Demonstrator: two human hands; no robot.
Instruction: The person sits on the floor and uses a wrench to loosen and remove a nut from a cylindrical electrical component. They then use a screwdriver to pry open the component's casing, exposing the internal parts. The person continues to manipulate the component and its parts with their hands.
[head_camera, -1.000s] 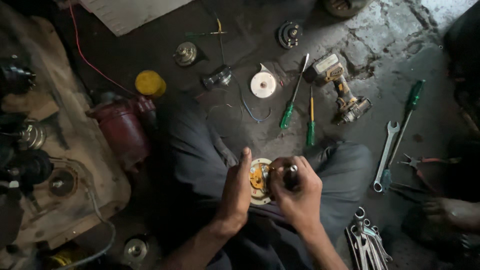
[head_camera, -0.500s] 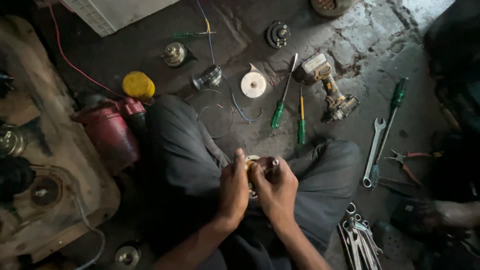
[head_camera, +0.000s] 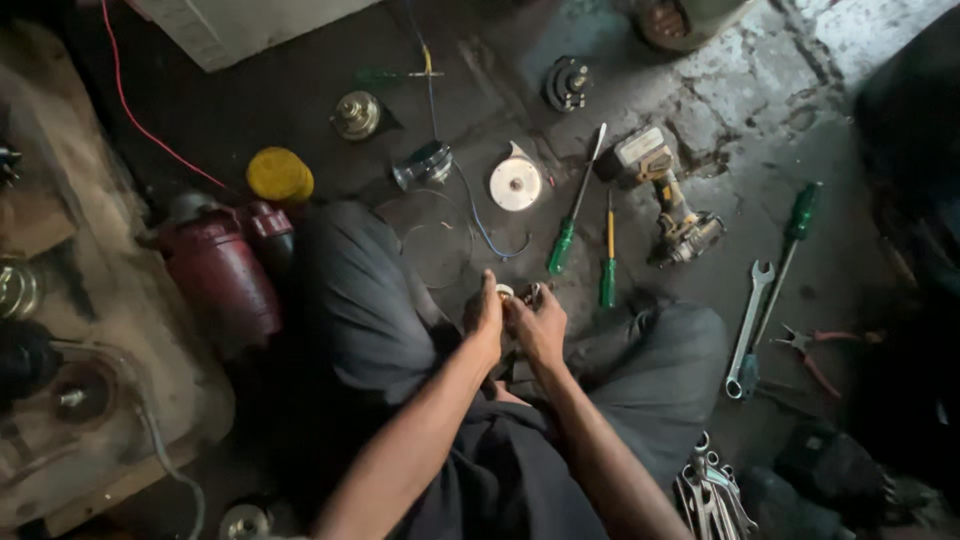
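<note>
Round part (head_camera: 506, 292), small and pale, sits between both hands over the lap, mostly covered by fingers; its shape is hard to make out. Left hand (head_camera: 486, 318) wraps it from the left, right hand (head_camera: 540, 325) closes on it from the right. Left to right on the floor: red cylinder (head_camera: 222, 275), yellow disc (head_camera: 280, 175), white disc (head_camera: 516, 184), 2 green screwdrivers (head_camera: 562, 245), cordless drill (head_camera: 668, 200), spanner (head_camera: 748, 318), pliers (head_camera: 815, 348). Bottom-right spanner bunch (head_camera: 712, 495) is cut off.
</note>
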